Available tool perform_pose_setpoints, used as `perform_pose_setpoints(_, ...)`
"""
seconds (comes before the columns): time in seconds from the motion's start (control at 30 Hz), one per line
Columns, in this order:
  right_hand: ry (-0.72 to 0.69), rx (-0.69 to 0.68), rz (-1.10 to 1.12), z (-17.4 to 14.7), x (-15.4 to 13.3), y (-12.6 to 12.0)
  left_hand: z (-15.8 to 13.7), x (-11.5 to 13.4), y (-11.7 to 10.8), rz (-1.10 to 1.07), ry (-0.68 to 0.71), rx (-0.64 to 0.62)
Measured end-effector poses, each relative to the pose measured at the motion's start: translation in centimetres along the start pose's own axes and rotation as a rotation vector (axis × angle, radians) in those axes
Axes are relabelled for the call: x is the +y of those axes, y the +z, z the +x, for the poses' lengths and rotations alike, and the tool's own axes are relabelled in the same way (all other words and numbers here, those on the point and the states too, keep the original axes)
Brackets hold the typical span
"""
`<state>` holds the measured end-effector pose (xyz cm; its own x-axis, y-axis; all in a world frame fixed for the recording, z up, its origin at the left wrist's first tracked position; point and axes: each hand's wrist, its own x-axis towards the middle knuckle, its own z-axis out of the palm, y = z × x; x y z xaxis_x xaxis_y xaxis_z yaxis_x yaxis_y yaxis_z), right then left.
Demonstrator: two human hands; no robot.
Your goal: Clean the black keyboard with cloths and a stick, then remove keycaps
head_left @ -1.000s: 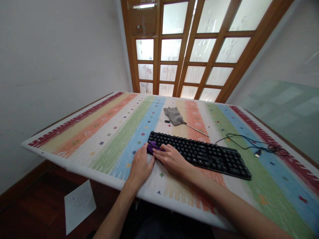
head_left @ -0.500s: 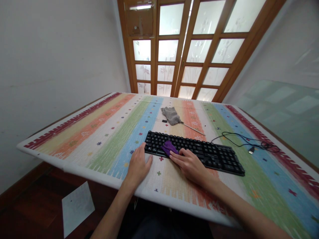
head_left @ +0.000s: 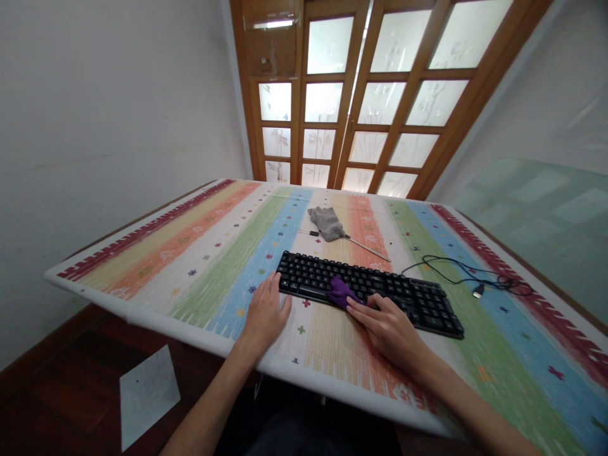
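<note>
A black keyboard point(head_left: 313, 272) lies at a slant on the striped tablecloth. My left hand point(head_left: 266, 310) holds its near left corner, fingers against the left end and thumb by the front edge. In the fingers of my right hand point(head_left: 387, 326) is a purple cloth point(head_left: 342, 292), pressed onto the keys near the keyboard's front edge, left of its middle. Part of the cloth is hidden under the fingertips.
Beyond the keyboard lie a grey knitted piece point(head_left: 327, 223) with a knitting needle point(head_left: 368, 249) and a small black item point(head_left: 314, 234). The keyboard's cable point(head_left: 456, 261) loops to the right, its USB plug point(head_left: 478, 291) on the tablecloth point(head_left: 228, 272). Glazed wooden doors point(head_left: 349, 95) stand behind.
My right hand has slid the purple cloth to the right and slightly nearer along the keyboard. My left hand stays at the keyboard's left corner. The view has shifted a little.
</note>
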<state>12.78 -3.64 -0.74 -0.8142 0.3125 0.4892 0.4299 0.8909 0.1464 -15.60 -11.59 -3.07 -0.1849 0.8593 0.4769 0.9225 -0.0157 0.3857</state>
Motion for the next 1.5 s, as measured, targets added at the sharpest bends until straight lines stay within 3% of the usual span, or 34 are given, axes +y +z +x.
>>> perform_pose_setpoints(0.87, 0.237, 0.067, -0.006, -4.8, 1.0, -1.4, -0.1, -0.6, 0.2, -0.019, 0.016, 0.023)
perform_pose_setpoints(1.17, 0.316, 0.069, 0.092, -5.8, 1.1, -2.5, 0.0, -0.5, 0.1, 0.012, 0.024, 0.014)
perform_pose_setpoints(1.33, 0.39, 0.124, 0.183, -5.1, 2.9, -3.8, 0.0, -0.7, 0.2, 0.022, 0.034, 0.012)
perform_pose_setpoints(1.5, 0.497, 0.183, 0.044, -3.4, 6.1, -5.5, 0.1, -0.7, 0.2, 0.03, 0.056, 0.03)
